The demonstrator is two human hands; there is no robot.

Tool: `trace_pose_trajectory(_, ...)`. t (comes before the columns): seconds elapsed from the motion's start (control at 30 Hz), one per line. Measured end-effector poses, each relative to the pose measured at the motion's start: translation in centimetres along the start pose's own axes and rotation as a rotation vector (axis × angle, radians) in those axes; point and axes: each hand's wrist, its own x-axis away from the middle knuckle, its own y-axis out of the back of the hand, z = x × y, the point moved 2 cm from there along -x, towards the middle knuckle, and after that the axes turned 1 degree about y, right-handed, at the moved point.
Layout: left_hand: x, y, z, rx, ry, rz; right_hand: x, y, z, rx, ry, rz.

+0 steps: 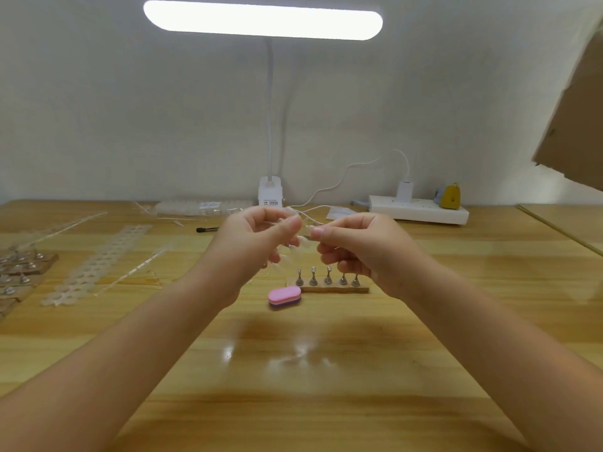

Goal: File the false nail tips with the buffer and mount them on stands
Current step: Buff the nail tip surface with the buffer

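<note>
Both hands are raised over the middle of the wooden table. My left hand (261, 243) pinches a clear plastic strip of false nail tips (288, 256) that hangs down from its fingers. My right hand (349, 247) pinches one clear tip at the strip's upper end, thumb and forefinger together. Below the hands a wooden bar (329, 289) carries several small metal stands, all bare. A pink and purple oval buffer (284, 297) lies flat just left of the bar.
Perforated white strips (98, 262) and clear plastic runners lie at the left, beside more stand bars (23, 269) at the left edge. A lamp base (270, 192), a box of tips (202, 207), a black-tipped tool (207, 229) and a power strip (419, 210) line the back. Cardboard (574, 119) hangs upper right.
</note>
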Motion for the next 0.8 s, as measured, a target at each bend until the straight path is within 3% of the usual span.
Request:
trace_pose_trajectory(0.17, 0.4, -0.3, 0.0, 0.01, -0.072, 0.034, 0.3, -0.1, 0.1, 0.058, 0.0, 0.038)
trace_pose_trajectory(0.23, 0.7, -0.3, -0.4, -0.24, -0.338, -0.041, 0.4, -0.2, 0.1, 0.075, -0.017, 0.029)
trace_pose_trajectory(0.33, 1.7, -0.7, -0.9, -0.807, -0.853, -0.216, 0.6, -0.3, -0.3, 0.065, -0.05, 0.003)
trace_pose_trajectory(0.4, 2.0, -1.0, -0.8, -0.951, -0.964, -0.224, 1.0, -0.1, -0.5, 0.092, -0.047, -0.011)
trace_pose_trajectory(0.47, 1.9, -1.5, -0.7, -0.908, -0.825, -0.145, 1.6, 0.3, -0.7, 0.185, 0.001, -0.035)
trace_pose_trajectory(0.57, 0.9, -1.8, 0.1, -0.637, -0.389, 0.069, 2.5, 0.6, -1.2, 0.438, 0.145, -0.1)
trace_pose_trajectory(0.67, -0.7, 0.0, 0.9, -0.55, -0.194, -0.025, 3.3, 1.3, -2.1, 0.688, 0.27, -0.174)
trace_pose_trajectory(0.8, -2.0, 2.3, 2.9, -0.693, -0.038, -0.045, 3.2, 2.2, -3.7, 0.509, 0.135, -0.117)
